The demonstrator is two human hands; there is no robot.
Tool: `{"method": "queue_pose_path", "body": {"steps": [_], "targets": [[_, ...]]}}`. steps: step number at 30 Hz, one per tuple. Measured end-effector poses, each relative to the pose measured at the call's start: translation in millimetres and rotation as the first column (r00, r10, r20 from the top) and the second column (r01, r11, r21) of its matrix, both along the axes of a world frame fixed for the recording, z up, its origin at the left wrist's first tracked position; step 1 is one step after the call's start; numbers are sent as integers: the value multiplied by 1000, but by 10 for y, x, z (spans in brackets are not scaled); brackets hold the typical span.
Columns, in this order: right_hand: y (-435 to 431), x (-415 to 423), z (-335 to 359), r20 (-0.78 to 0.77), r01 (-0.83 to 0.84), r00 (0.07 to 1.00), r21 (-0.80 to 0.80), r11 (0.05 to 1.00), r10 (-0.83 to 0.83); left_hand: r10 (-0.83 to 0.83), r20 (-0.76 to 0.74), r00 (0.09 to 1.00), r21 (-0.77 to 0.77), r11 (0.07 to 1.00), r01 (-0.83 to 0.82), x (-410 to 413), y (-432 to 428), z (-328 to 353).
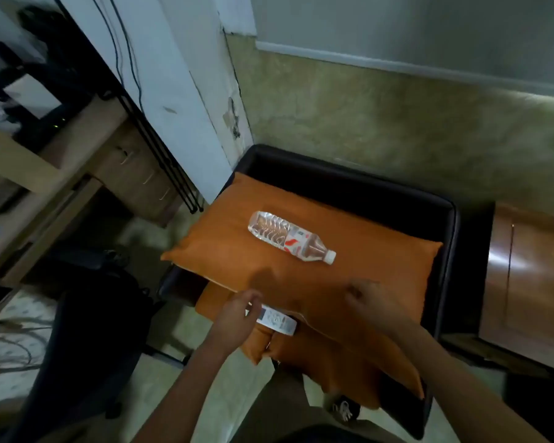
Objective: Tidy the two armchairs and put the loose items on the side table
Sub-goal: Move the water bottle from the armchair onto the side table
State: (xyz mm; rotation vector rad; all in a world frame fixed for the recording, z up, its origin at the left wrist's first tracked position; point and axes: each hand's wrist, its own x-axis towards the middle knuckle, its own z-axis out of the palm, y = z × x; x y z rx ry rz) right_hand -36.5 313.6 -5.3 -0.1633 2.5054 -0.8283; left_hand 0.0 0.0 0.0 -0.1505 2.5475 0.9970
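Orange fabric filled the middle of the view: a large cushion [301, 276] lay flat across the seat of a black armchair [397, 199], reaching nearly to both armrests. On the cushion's middle, towards its far edge, a clear plastic water bottle [290, 235] rested on its side, with its white cap [330, 256] pointing to the right edge and its red-and-white label facing up. A second orange cushion [349, 356] lay partly under the near edge of the first and hung over the front edge of the seat. At the near left corner of the upper cushion, the left hand [235, 319] held a white remote [277, 321] by its left end, fingers curled round it. The remote lay along the seam where the two cushions met, its markings too blurred to read. The right hand [373, 306] sat over the near edge of the upper cushion, to the right of the remote. It was smeared by motion, so whether its fingers gripped the fabric or were apart I cannot tell. A glossy wooden side table [531, 276] stood just beyond the armchair's right armrest. A wooden desk [77, 148] with black cables [160, 145] stood at the left.
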Motion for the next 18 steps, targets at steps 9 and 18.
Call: {"method": "queue_pose_path", "body": {"steps": [9,18], "targets": [[-270,-563,34,-149,223,963,-23,975,-224,-138,-264,955,-64,990,126,-1075,-273,-11],[-678,-816,-233,253,373,909,-132,919,-332,-129,-78,989,82,987,135,-1751,-315,-281]]}}
